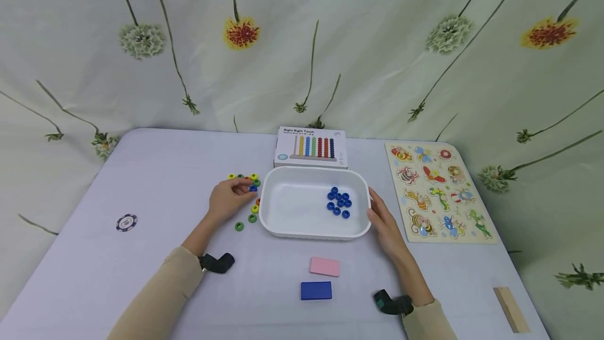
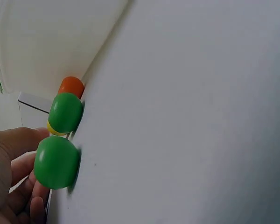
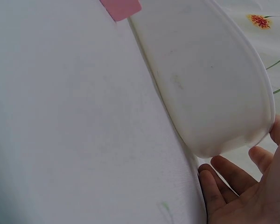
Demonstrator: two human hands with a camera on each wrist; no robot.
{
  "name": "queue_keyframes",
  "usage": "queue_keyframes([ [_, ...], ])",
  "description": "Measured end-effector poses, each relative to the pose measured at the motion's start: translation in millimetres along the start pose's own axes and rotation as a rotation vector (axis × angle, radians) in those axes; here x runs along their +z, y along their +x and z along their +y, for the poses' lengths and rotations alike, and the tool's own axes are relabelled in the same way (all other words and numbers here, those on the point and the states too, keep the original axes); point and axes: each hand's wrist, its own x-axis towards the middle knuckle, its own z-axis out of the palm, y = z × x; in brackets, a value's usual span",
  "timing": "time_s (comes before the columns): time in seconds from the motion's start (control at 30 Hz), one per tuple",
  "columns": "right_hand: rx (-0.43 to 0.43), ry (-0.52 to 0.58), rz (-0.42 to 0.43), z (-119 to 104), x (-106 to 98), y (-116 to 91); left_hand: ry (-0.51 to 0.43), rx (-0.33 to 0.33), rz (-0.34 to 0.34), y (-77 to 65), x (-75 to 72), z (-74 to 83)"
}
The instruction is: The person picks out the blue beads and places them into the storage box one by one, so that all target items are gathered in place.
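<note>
The thumb and fingers of my left hand [image 1: 229, 199] pinch a blue bead [image 1: 253, 188] just left of the white tray [image 1: 292, 235]. Around those fingers lie loose beads: a yellow bead [image 1: 255, 209], a green bead [image 1: 252, 218] and others in red and green. In the left wrist view, a green bead [image 2: 57, 162] stands in front of the left hand, hiding part of its fingers. My right hand [image 1: 388, 230] rests against the tray's right end, its fingers loosely extended along the outer wall. Several blue beads [image 1: 341, 203] lie inside the tray, toward its right.
Behind the tray sits a printed box [image 1: 310, 147]. An insect puzzle board [image 1: 439, 193] lies to the right, a wooden strip [image 1: 511, 310] at the near right. Pink [image 1: 324, 266] and blue blocks [image 1: 316, 290] lie in front of the tray; a poker chip [image 1: 126, 222] is far left.
</note>
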Motion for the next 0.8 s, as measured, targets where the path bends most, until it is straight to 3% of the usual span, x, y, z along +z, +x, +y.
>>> queue_keyframes([
  [0.27,-0.002,0.004,0.002,-1,1,-1,0.088,-0.012,0.026,1.3,5.4,0.2],
  [0.37,-0.004,0.005,0.002,-1,1,0,0.091,-0.024,-0.012,2.3,2.9,-0.4],
  [0.5,-0.005,0.002,-0.009,0,2,0,0.044,-0.092,-0.078,3.9,-11.1,6.3],
  [0.63,-0.011,-0.016,-0.018,0,0,0,-0.023,-0.142,-0.049,7.4,-29.3,33.0],
  [0.73,-0.009,-0.018,-0.011,1,-1,0,-0.069,-0.098,-0.022,12.1,-34.1,62.0],
  [0.8,-0.001,-0.011,-0.005,1,0,0,-0.1,-0.051,-0.044,15.2,-30.7,80.0],
])
